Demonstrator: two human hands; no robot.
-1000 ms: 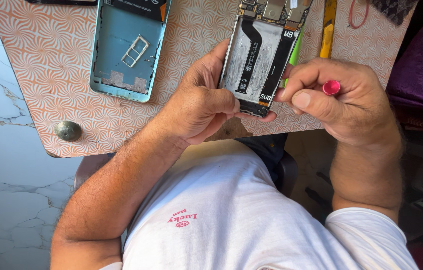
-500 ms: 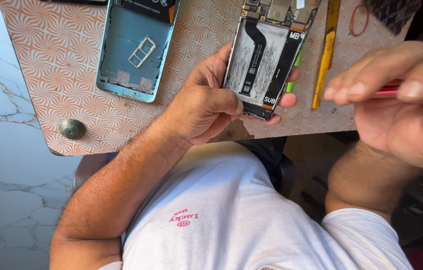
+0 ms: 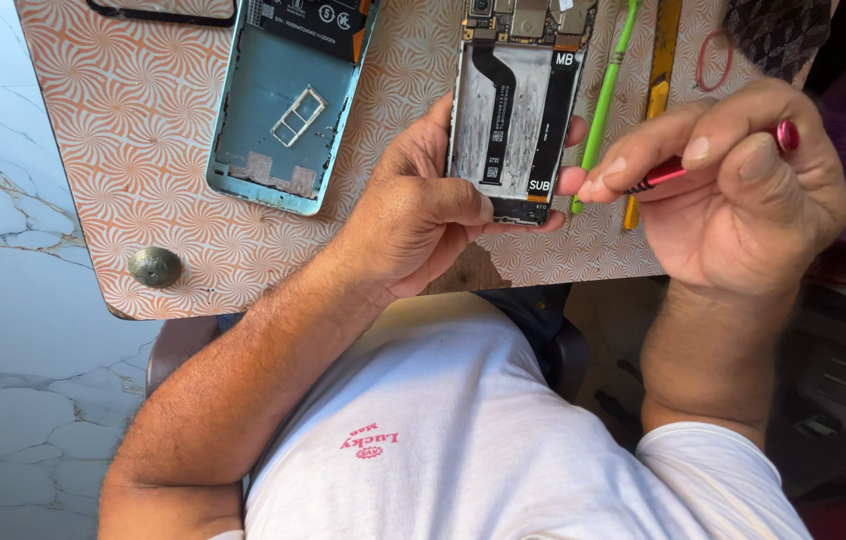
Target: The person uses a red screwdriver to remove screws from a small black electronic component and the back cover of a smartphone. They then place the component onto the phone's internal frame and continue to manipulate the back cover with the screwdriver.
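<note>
patterned table [image 3: 143,150] | left hand [image 3: 413,215] fingers clasp opened phone [image 3: 513,110] | right hand [image 3: 743,190] fingers pinch red screwdriver [image 3: 663,175]

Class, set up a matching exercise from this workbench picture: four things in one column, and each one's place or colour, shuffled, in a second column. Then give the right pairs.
Things:
1. Opened phone
2. Light blue back cover
3. Red-handled tool
4. Green stick

Places or colours:
A. Pinched in the right hand
B. Lying on the table, left of the phone
C. Steadied by the left hand
D. Lying between the phone and a yellow tool

Pairs: 1-C, 2-B, 3-A, 4-D
</note>
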